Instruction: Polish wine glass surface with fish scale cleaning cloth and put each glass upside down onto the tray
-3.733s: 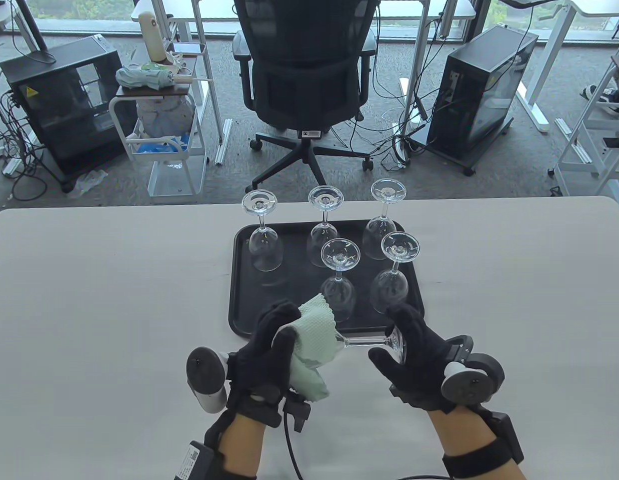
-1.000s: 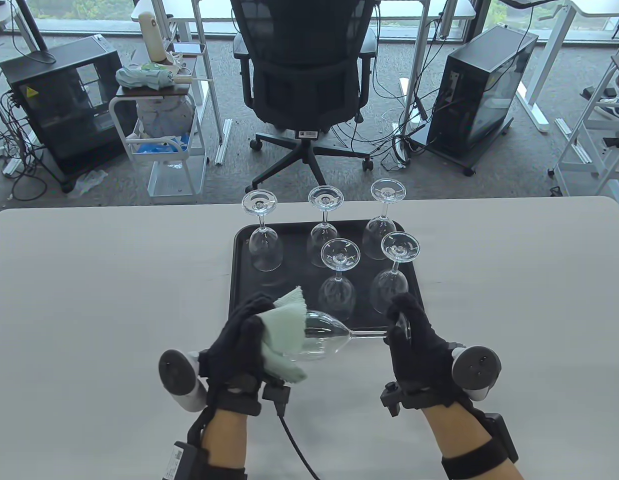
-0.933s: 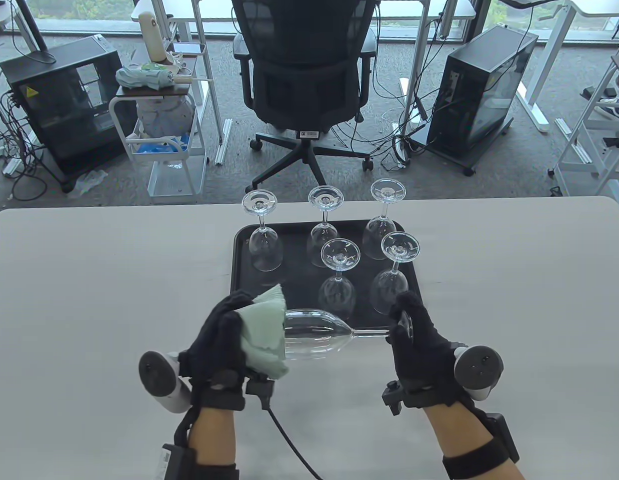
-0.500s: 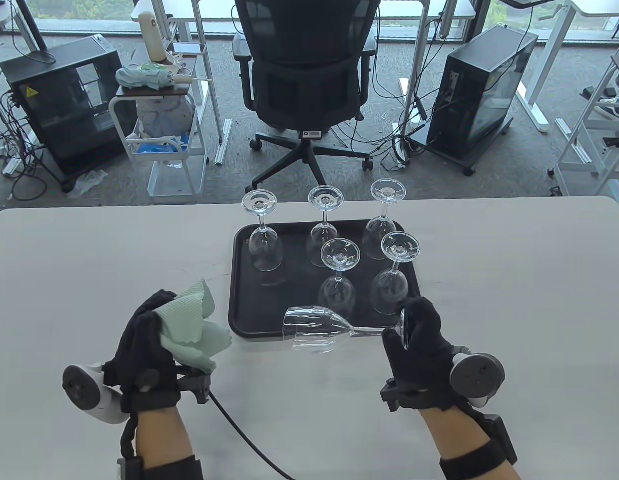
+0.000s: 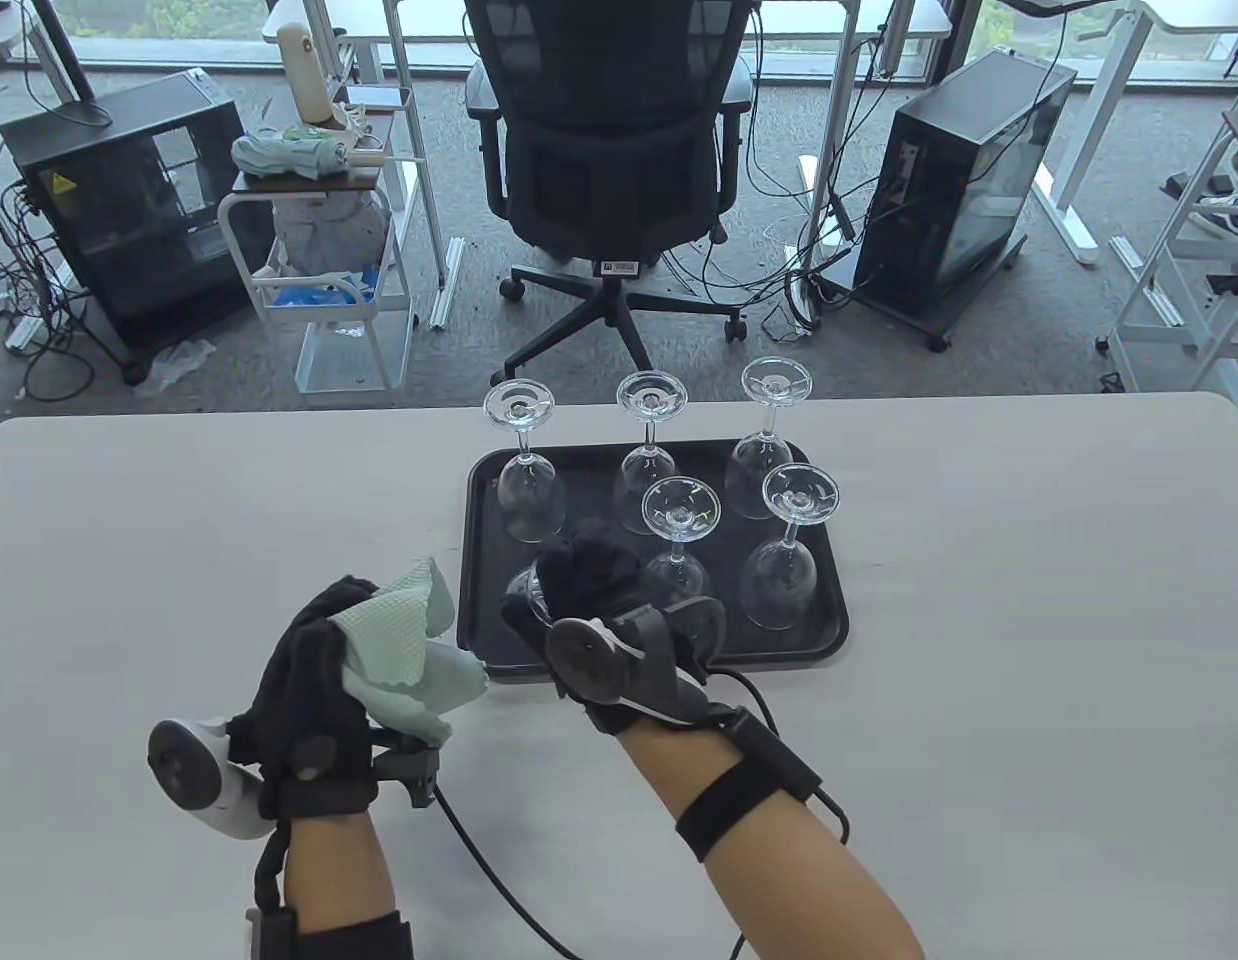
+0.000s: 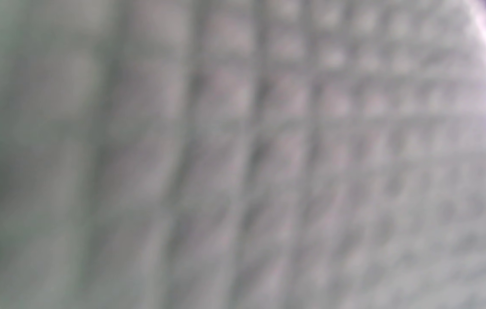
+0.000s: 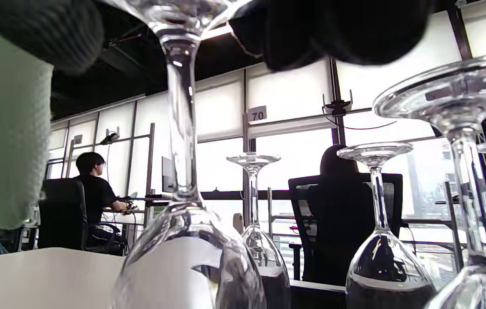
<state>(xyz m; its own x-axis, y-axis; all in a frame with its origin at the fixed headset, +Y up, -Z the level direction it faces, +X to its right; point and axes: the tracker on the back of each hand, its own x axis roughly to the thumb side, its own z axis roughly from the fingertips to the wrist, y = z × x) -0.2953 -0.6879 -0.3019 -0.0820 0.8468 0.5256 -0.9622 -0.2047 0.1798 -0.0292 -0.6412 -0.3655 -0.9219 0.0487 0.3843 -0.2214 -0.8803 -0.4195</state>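
My right hand [image 5: 579, 572] is over the front left part of the black tray [image 5: 779, 650]. It grips a wine glass [image 5: 525, 592] by its foot, upside down; only a bit of the bowl shows under the glove. In the right wrist view the stem [image 7: 180, 128] hangs straight down from my fingers [image 7: 337, 30] to the bowl [image 7: 187, 262]. The rim is hidden, so contact with the tray is unclear. My left hand [image 5: 314, 650] holds the crumpled green cloth [image 5: 404, 650] left of the tray. That cloth [image 6: 243, 154] fills the blurred left wrist view.
Several other wine glasses stand upside down on the tray, the nearest [image 5: 679, 555] just right of my right hand and another [image 5: 529, 500] just behind it. An office chair [image 5: 619, 150] stands beyond the table's far edge. Bare tabletop lies on both sides of the tray.
The left hand drew the cloth off the glass and moved away left. The right hand turned the glass from lying sideways to upside down and carried it left over the tray's front left part.
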